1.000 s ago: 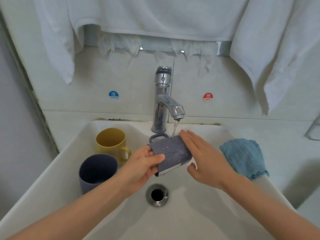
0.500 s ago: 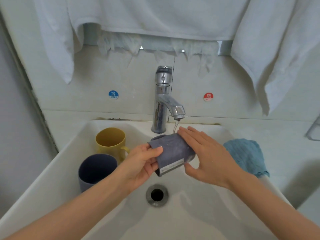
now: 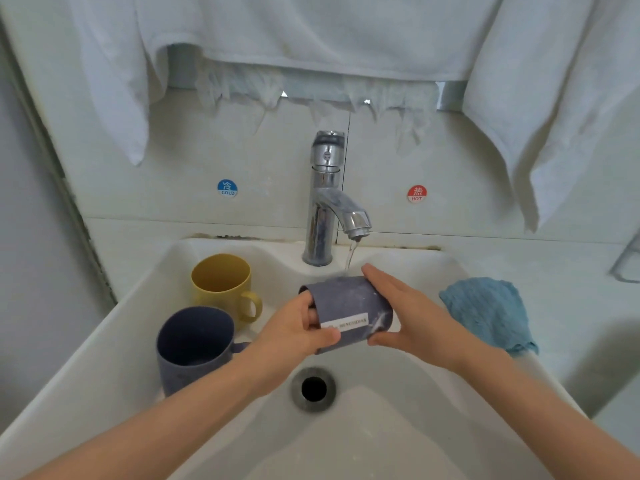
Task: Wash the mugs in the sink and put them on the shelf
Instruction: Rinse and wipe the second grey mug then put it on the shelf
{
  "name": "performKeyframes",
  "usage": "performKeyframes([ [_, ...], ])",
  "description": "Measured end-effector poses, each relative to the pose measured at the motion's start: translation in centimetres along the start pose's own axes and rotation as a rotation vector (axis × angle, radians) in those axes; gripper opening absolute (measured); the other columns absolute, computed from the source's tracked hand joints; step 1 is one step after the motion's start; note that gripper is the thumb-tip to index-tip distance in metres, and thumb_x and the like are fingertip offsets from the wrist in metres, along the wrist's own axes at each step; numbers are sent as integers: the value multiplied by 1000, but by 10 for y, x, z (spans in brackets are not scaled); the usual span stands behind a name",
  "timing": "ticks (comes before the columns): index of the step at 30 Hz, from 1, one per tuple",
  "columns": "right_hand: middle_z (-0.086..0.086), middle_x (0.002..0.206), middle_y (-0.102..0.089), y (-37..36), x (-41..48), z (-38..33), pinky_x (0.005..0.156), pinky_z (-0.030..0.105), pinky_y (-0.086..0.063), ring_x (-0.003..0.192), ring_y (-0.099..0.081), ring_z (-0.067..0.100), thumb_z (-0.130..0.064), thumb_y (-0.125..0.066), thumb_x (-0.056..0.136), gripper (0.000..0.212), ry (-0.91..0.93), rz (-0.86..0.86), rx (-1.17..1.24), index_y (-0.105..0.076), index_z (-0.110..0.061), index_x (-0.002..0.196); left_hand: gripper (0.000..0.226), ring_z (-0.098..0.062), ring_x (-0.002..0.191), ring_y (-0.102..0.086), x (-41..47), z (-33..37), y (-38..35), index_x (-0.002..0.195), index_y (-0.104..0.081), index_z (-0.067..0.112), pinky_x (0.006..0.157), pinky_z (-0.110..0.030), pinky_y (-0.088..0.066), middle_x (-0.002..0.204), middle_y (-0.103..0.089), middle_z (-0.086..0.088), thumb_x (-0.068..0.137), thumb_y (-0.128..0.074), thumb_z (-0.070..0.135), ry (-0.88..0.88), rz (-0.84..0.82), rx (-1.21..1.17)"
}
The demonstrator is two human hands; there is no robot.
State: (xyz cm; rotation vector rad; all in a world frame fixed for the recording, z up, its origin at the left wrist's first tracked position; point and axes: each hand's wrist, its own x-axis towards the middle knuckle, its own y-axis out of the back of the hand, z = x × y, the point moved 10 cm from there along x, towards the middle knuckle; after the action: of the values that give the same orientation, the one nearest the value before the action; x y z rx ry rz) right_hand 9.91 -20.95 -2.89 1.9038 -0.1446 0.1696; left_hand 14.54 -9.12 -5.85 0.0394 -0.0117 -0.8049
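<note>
Grey-blue cylindrical mug (image 3: pixel 346 301) with a white label, lying on its side above the white sink basin (image 3: pixel 398 438), at 12 o'clock from the round metal drain (image 3: pixel 313 388). You hold it between both hands under a thin stream of water (image 3: pixel 350 254) that falls from the chrome tap (image 3: pixel 327 202) onto its upper wall.

Your left hand (image 3: pixel 294 332) grips the mouth end, at the mug's 9 o'clock. The thumb is pressed across the wall below the label, and the fingers are curled into the opening. Your right hand (image 3: pixel 419 320) covers the base end, at 3 o'clock. Its fingers are straight and together, laid flat on the upper wall, with the thumb touching the lower edge.

Two more mugs stand upright in the basin at 9 to 10 o'clock from the drain, just beside each other: a yellow handled mug (image 3: pixel 221 289) behind and a dark blue handled mug (image 3: pixel 194 351) in front. A crumpled blue cloth (image 3: pixel 491 313) lies on the sink's rim at 3 o'clock. White towels (image 3: pixel 311 29) hang on the wall at 12 o'clock, above a round blue "COLD" sticker (image 3: pixel 227 187) and a red "HOT" sticker (image 3: pixel 416 194).
</note>
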Motion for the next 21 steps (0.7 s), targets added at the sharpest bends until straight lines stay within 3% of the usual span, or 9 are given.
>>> performKeyframes([
  [2, -6, 156, -8, 0, 0, -12, 105, 6, -2, 143, -11, 10, -30, -69, 83, 91, 42, 27, -135, -7, -18, 149, 55, -19, 105, -65, 1, 0, 3, 129, -48, 16, 92, -43, -51, 114, -68, -2, 81, -63, -6, -8, 29, 11],
  [3, -2, 156, -14, 1, -1, -23, 107, 9, -3, 143, -16, 13, -24, -71, 82, 89, 83, 77, -208, -13, -14, 149, 54, -19, 106, -64, 1, 0, 4, 128, -49, 17, 94, -45, -50, 114, -68, -2, 81, -63, -6, -4, 46, -5],
  [5, 12, 144, -42, -4, -5, -46, 108, 27, -25, 131, -43, 25, -6, -80, 65, 87, 152, 167, -287, -37, -6, 140, 48, -22, 103, -66, 1, -3, 6, 120, -53, 16, 92, -42, -52, 110, -70, -6, 81, -61, -10, 6, 68, -80],
  [7, 14, 133, -53, -18, -7, -65, 98, 38, -42, 122, -53, 28, 3, -79, 56, 85, 217, 225, -218, -42, -6, 132, 41, -21, 98, -68, 0, -2, 2, 114, -56, 12, 81, -33, -56, 102, -72, -9, 82, -55, -14, 6, 36, -177],
  [10, 7, 143, -45, -24, -7, -78, 107, 29, -34, 133, -41, 23, 0, -60, 68, 74, 270, 198, -122, -39, -10, 139, 40, -22, 98, -68, -1, -2, 0, 118, -54, 4, 74, -29, -57, 101, -71, -13, 83, -51, -16, 15, -1, -269],
  [12, 3, 148, -36, -11, -3, -61, 110, 23, -23, 138, -31, 21, -3, -45, 76, 68, 153, 203, -85, -33, -12, 143, 42, -25, 102, -66, 0, -4, 5, 120, -53, 6, 85, -34, -55, 106, -70, -13, 83, -52, -15, 29, 32, -261],
  [14, -2, 154, -23, -3, -3, -31, 111, 17, -14, 143, -19, 15, -5, -42, 85, 66, 34, 204, -128, -21, -16, 147, 44, -22, 102, -66, 1, -4, 6, 118, -53, 13, 86, -33, -54, 108, -70, -7, 83, -55, -14, 39, 52, -244],
  [18, 6, 151, -31, -9, -7, -46, 114, 28, -18, 140, -26, 20, -11, -31, 75, 69, 85, 206, -86, -31, -7, 144, 46, -22, 102, -66, 2, -5, 3, 122, -51, 11, 86, -33, -54, 108, -70, -7, 82, -56, -12, 34, 32, -212],
  [21, -3, 154, -24, -25, -4, -77, 115, 23, -15, 142, -17, 10, -9, -31, 74, 73, 175, 126, 22, -27, -15, 146, 46, -23, 104, -65, 0, 0, 0, 124, -50, 7, 86, -34, -55, 111, -68, -13, 83, -53, -13, 13, -27, -256],
])
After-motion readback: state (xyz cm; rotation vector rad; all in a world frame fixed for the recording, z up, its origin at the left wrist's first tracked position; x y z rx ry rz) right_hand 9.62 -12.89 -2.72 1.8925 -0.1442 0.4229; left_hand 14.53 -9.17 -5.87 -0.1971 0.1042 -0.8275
